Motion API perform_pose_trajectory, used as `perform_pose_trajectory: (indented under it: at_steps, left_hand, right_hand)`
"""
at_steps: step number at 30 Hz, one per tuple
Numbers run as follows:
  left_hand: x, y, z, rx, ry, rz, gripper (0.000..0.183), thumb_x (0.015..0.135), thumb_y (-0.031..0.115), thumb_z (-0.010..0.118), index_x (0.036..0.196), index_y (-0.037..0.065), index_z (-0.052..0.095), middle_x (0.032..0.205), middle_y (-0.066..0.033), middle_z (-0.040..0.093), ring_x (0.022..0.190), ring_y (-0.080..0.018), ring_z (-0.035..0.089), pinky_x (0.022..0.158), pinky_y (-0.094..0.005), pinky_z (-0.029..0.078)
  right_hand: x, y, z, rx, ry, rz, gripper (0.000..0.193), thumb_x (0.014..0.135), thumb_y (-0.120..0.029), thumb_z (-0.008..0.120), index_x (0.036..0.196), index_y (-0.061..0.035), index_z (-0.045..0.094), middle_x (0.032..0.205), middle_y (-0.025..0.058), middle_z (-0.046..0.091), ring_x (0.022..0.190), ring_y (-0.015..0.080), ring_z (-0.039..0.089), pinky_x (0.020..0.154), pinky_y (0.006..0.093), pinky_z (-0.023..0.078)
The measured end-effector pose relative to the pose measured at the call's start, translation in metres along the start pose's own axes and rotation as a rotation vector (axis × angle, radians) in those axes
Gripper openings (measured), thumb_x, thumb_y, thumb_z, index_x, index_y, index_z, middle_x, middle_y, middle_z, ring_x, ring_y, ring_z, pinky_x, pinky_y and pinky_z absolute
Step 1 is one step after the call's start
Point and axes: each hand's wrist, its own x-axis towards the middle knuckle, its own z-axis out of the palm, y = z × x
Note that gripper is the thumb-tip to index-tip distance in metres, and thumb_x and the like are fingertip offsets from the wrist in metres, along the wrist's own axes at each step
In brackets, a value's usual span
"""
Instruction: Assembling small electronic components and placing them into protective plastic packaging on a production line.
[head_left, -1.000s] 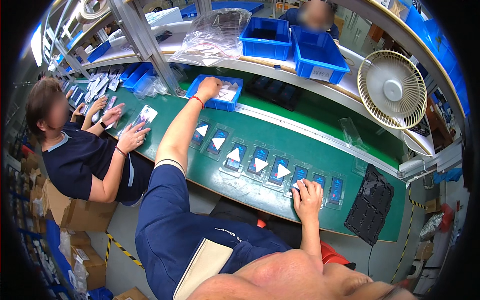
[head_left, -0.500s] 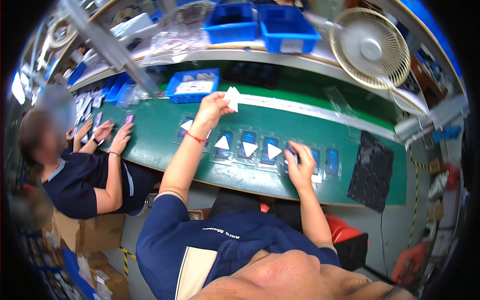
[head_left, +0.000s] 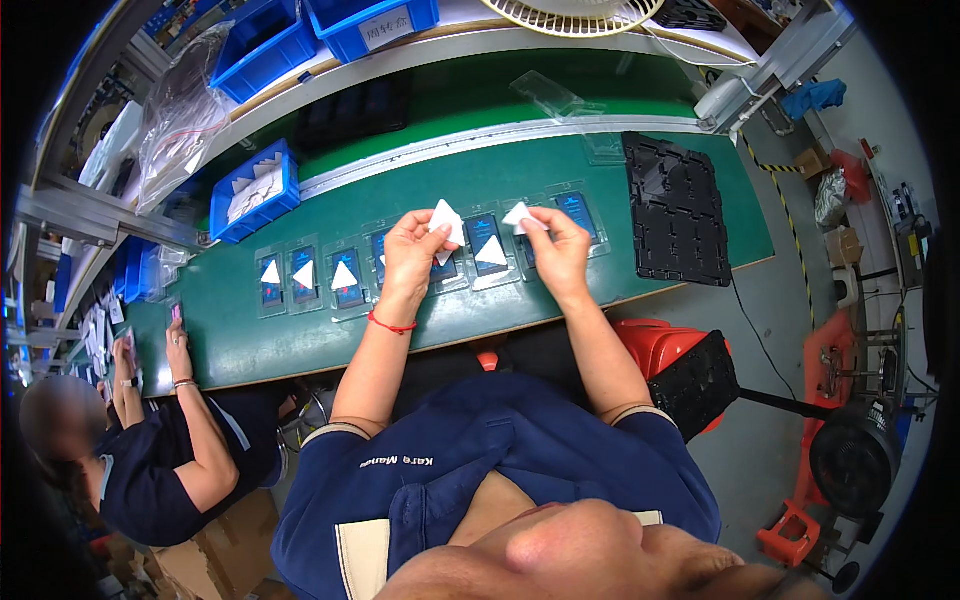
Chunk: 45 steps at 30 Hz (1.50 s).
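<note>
A row of dark phone-like panels in clear plastic trays runs across the green table; white triangular pieces lie on several of them, such as the triangle (head_left: 490,251) on one panel (head_left: 482,229). Above the row, my left hand (head_left: 407,255) is closed on a few stacked white triangular pieces (head_left: 447,221), pinched under the thumb. To its right, my right hand (head_left: 562,250) pinches one white triangular piece (head_left: 517,214) between thumb and fingers. The rightmost panel (head_left: 575,212), just beyond my right hand, shows no triangle on it. My hands partly cover the panels beneath them.
A blue bin (head_left: 289,187) of white pieces stands at the back left. Black moulded trays (head_left: 678,207) lie at the table's right end. Blue bins (head_left: 262,50) and a fan (head_left: 570,12) sit on the shelf above. At far left, a co-worker (head_left: 190,450) works at the same table.
The view has swung to the right. My hands have come closer together above the row. My right hand, earlier low over a panel, is now raised beside my left with a triangular piece.
</note>
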Motion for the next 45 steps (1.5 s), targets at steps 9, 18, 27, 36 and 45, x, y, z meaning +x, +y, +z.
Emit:
perform_pose_trajectory:
  at_steps: [9,18,27,36,45]
  left_hand:
    - [0.018,0.047,-0.093,0.298,0.290,0.414,0.019,0.080,-0.005,0.063,0.099,-0.003,0.058,0.087,-0.0093,0.064,0.069,-0.0139,0.062,0.063,-0.0251,0.052]
    - [0.095,0.149,-0.239,1.356,0.977,0.808,0.014,0.082,0.016,0.060,0.091,0.008,0.067,0.081,-0.0120,0.068,0.070,-0.0269,0.065,0.064,-0.0361,0.050]
    - [0.072,0.134,-0.273,1.521,0.904,0.899,0.037,0.083,0.024,0.061,0.114,0.003,0.059,0.102,-0.0219,0.063,0.098,-0.0372,0.059,0.087,-0.0412,0.045]
    - [-0.047,0.027,-0.113,1.736,0.593,0.178,0.063,0.082,0.056,0.052,0.133,0.021,0.045,0.142,-0.0237,0.027,0.134,-0.0423,0.019,0.101,-0.0674,0.010]
    - [-0.075,0.046,-0.195,1.659,0.682,0.027,0.063,0.082,0.057,0.050,0.135,0.023,0.042,0.142,-0.0244,0.027,0.134,-0.0406,0.019,0.103,-0.0640,0.010]
  right_hand:
    - [0.006,-0.006,-0.053,-0.808,-0.388,-0.793,0.034,0.075,-0.003,0.055,0.109,0.0003,0.060,0.099,0.0129,0.065,0.092,0.0249,0.061,0.078,0.0351,0.047]
    - [0.023,0.007,-0.085,-0.810,-0.245,-0.664,0.040,0.076,0.006,0.053,0.116,-0.0003,0.057,0.113,0.0167,0.061,0.109,0.0291,0.057,0.091,0.0402,0.043]
    - [0.020,0.010,-0.095,-0.810,-0.387,-0.518,0.064,0.077,-0.035,0.066,0.132,-0.0096,0.046,0.134,0.0149,0.046,0.130,0.0330,0.035,0.104,0.0490,0.025]
    - [0.009,-0.006,-0.081,-0.988,-0.729,-0.445,0.082,0.064,-0.050,0.072,0.135,-0.0204,0.044,0.145,0.0181,0.027,0.135,0.0386,0.021,0.106,0.0555,0.018]
    - [-0.011,-0.011,-0.003,-0.934,-0.776,-0.464,0.077,0.070,-0.049,0.070,0.136,-0.0194,0.041,0.145,0.0204,0.024,0.134,0.0411,0.020,0.105,0.0586,0.016]
